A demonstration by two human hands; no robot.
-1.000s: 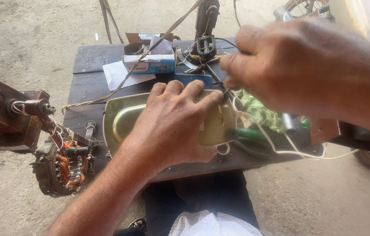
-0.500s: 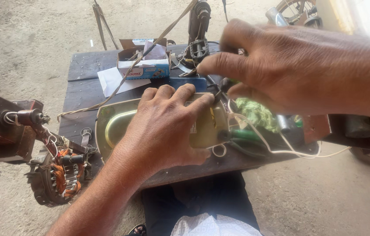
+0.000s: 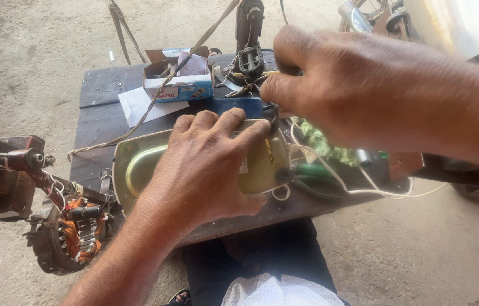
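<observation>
Right, left hand [image 3: 205, 170] lies flat, fingers spread, pressing a brass-coloured iron plate [image 3: 194, 167] onto the dark wooden table [image 3: 100, 113]. Right hand [image 3: 364, 96] hovers at the plate's rear end, fingers pinched together on a thin tool [image 3: 273, 116], tip hard to see. White wire [image 3: 358, 190] trails right off the plate. Small cardboard box [image 3: 180, 85] sits behind; copper-wound motor stator [image 3: 72, 232] hangs off the table's left edge.
</observation>
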